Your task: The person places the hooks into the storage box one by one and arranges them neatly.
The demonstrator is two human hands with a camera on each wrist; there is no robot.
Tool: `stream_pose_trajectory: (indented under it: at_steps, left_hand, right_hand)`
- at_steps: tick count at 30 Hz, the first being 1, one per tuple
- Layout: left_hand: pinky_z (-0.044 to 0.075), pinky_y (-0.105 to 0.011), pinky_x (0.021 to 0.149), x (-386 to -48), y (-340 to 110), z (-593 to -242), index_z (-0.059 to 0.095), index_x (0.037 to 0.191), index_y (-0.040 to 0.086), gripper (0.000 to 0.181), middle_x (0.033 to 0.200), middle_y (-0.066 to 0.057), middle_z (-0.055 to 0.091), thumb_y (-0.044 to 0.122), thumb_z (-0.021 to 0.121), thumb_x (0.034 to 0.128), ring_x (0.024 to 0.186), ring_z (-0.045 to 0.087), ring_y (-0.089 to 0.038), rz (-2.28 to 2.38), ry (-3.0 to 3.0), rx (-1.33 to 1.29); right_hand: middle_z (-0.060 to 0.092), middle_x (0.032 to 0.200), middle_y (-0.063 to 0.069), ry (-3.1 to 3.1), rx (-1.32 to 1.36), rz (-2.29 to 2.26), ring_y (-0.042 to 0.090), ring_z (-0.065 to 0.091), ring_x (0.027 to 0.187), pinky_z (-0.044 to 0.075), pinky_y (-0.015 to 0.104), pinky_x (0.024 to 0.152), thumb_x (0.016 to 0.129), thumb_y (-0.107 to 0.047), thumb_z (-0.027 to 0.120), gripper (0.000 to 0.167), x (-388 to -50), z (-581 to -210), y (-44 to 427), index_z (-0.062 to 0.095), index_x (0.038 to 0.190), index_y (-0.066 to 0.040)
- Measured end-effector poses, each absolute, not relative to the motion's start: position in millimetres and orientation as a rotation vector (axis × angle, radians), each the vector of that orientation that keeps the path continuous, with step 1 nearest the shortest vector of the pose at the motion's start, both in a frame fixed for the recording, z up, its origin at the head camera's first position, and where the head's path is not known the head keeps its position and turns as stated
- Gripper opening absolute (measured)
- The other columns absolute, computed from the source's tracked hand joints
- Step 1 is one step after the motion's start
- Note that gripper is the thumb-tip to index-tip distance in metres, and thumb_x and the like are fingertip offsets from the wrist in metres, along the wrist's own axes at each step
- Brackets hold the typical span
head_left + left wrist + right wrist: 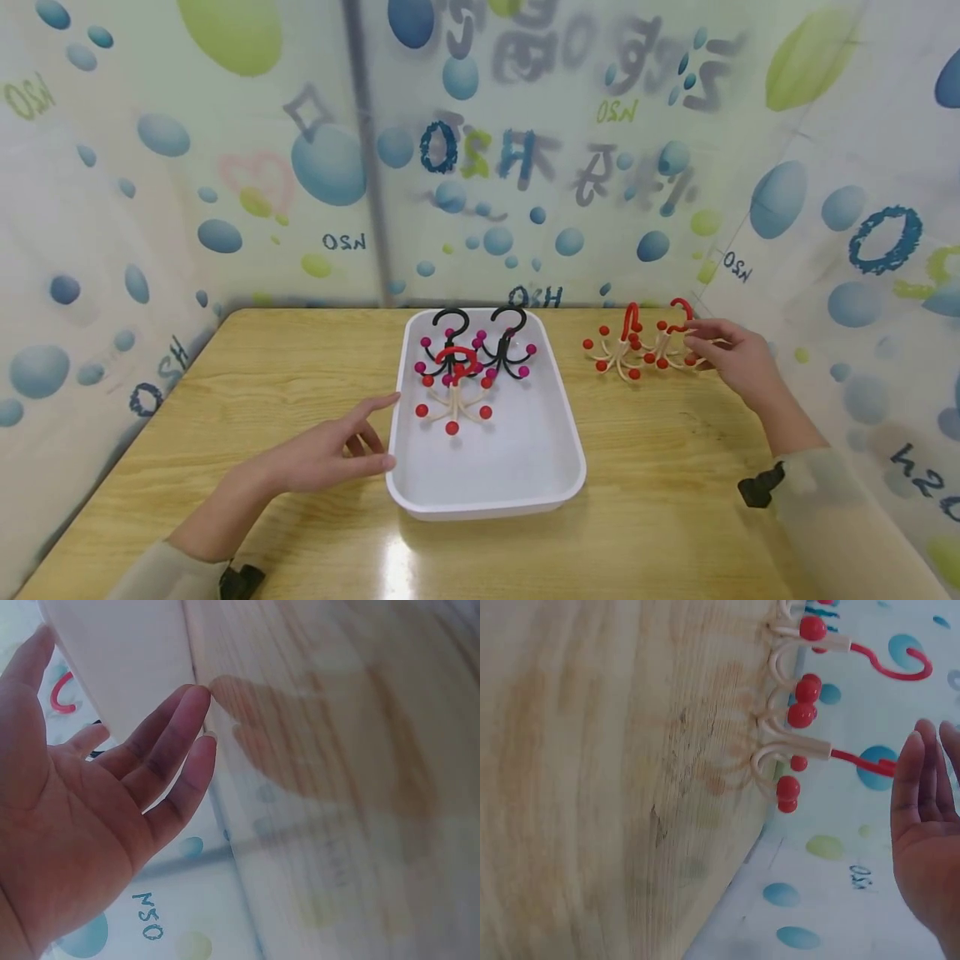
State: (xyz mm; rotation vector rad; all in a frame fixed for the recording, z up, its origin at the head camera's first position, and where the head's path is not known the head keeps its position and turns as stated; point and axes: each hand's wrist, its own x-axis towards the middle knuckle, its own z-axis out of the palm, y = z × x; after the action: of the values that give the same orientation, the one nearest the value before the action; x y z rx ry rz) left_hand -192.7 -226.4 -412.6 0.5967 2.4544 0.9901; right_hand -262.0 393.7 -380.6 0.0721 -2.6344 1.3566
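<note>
My left hand is at the left side of a white tray, thumb and index fingertip at its rim, fingers spread. In the tray stand two black hook hangers with magenta balls on their curled arms, and a cream hook hanger with red balls and a red hook. On the table to the right, my right hand is beside the red hook of another cream hanger, fingers nearly straight. In the right wrist view the hook's end meets the fingers; no clear grip shows. A similar hanger stands just left.
The wooden table runs back to a patterned curtain wall printed with blue and green drops. Another patterned wall rises close beside the right arm. Dark scuff marks show on the tabletop near the right-hand hangers.
</note>
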Motion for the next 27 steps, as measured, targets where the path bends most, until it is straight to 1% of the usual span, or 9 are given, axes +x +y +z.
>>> stream_pose_trajectory:
  at_steps: [2,5,11,18,24,27]
  left_hand:
    - [0.058,-0.038,0.087,-193,-226,-412,0.022,0.175,0.027,0.091,0.118,-0.004,0.073,0.05,0.075,0.1039,0.103,0.069,-0.018,0.992,2.453,0.596]
    - [0.058,-0.038,0.086,-193,-226,-411,0.022,0.175,0.027,0.092,0.118,-0.004,0.073,0.05,0.075,0.1037,0.103,0.069,-0.019,0.993,2.453,0.594]
    - [0.058,-0.039,0.087,-193,-225,-410,0.022,0.175,0.028,0.092,0.119,-0.004,0.073,0.051,0.075,0.1031,0.104,0.07,-0.019,0.989,2.455,0.582]
    - [0.059,-0.039,0.087,-193,-225,-410,0.022,0.175,0.028,0.092,0.12,-0.005,0.073,0.051,0.075,0.1033,0.104,0.07,-0.018,0.994,2.448,0.585]
    - [0.059,-0.039,0.087,-193,-226,-410,0.022,0.175,0.027,0.091,0.119,-0.004,0.073,0.05,0.075,0.1038,0.103,0.07,-0.018,0.991,2.452,0.6]
    - [0.059,-0.039,0.087,-193,-226,-411,0.022,0.175,0.028,0.091,0.12,-0.004,0.073,0.05,0.075,0.1035,0.103,0.07,-0.018,0.992,2.452,0.592]
  right_hand:
    - [0.068,0.107,-0.022,-2.589,0.022,1.366,-0.003,0.072,0.084,0.062,0.019,0.076,0.113,-0.031,0.065,0.051,-268,-382,399,0.058,0.153,0.0]
    - [0.067,0.112,-0.02,-2.534,-0.037,1.391,-0.004,0.072,0.086,0.061,0.017,0.077,0.112,-0.034,0.066,0.053,-276,-384,404,0.058,0.155,-0.005]
    - [0.064,0.113,-0.02,-2.473,-0.089,1.448,-0.002,0.072,0.092,0.061,0.016,0.08,0.11,-0.036,0.069,0.052,-291,-386,406,0.059,0.156,-0.013]
    - [0.06,0.115,-0.014,-2.465,-0.127,1.497,0.0,0.073,0.092,0.062,0.018,0.081,0.111,-0.032,0.068,0.061,-307,-393,402,0.05,0.163,-0.007]
    - [0.063,0.11,-0.014,-2.456,-0.215,1.533,-0.003,0.072,0.086,0.061,0.016,0.082,0.111,-0.035,0.066,0.06,-314,-401,401,0.052,0.161,-0.005]
    - [0.065,0.106,-0.014,-2.43,-0.236,1.554,-0.002,0.073,0.086,0.06,0.014,0.083,0.111,-0.035,0.067,0.059,-316,-403,401,0.054,0.159,-0.003]
